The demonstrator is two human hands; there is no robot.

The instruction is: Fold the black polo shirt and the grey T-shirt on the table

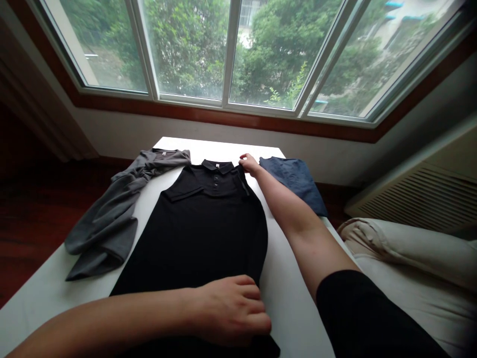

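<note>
A black polo shirt (201, 233) lies on the white table (294, 293), its collar toward the window and one short sleeve folded in across the chest. My left hand (231, 311) is closed on the shirt's right side near the hem, the fingers curled into the cloth. Farther off, my right hand (249, 164) pinches the same shirt at the right shoulder, beside the collar. Between my two hands the shirt's right edge bows outward.
A crumpled grey garment (108, 219) hangs partly over the table's left edge. A folded dark blue garment (294, 179) lies at the back right. Beyond stand a window and wall; a cream cushion (413, 248) is at the right.
</note>
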